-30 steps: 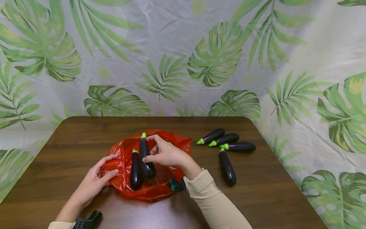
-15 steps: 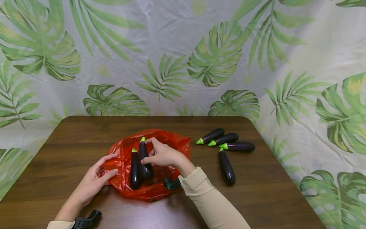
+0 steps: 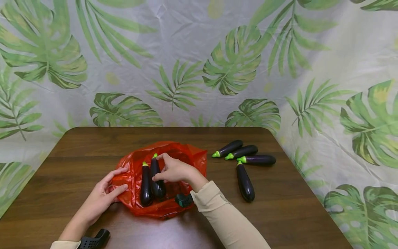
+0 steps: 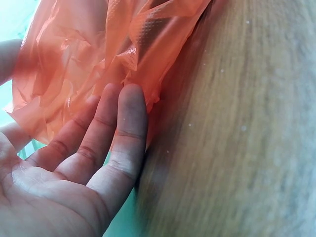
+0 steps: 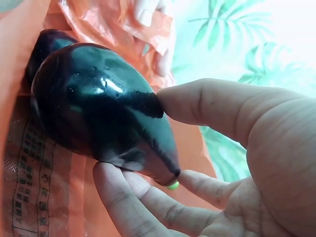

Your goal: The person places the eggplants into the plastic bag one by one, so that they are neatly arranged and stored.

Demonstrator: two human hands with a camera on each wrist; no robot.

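Note:
A red plastic bag (image 3: pixel 133 204) lies spread with its mouth facing up in the head view. My left hand (image 3: pixel 101 193) holds its left side, thumb and index finger over the rim; in the left wrist view the other fingers (image 4: pixel 132 113) lie along the outside. Inside the bag, one dark purple eggplant (image 3: pixel 146 186) lies on the left, green stem end away from me. Close to its right is a second eggplant (image 3: pixel 159 190), pinched by my right hand (image 3: pixel 177 170) between thumb and fingers. Large in the right wrist view is that held eggplant (image 5: pixel 98 94), its rounded end toward the camera.
To the right of the bag, several more eggplants lie on the brown wooden table (image 3: pixel 289 207): a group (image 3: pixel 245 151) at the back right and one eggplant (image 3: pixel 245 183) nearer. A leaf-printed cloth (image 3: pixel 186 62) hangs behind the table.
My right hand has lowered the held eggplant further into the bag and slightly toward me, closer alongside the other eggplant. The left hand has stayed at the bag's left side.

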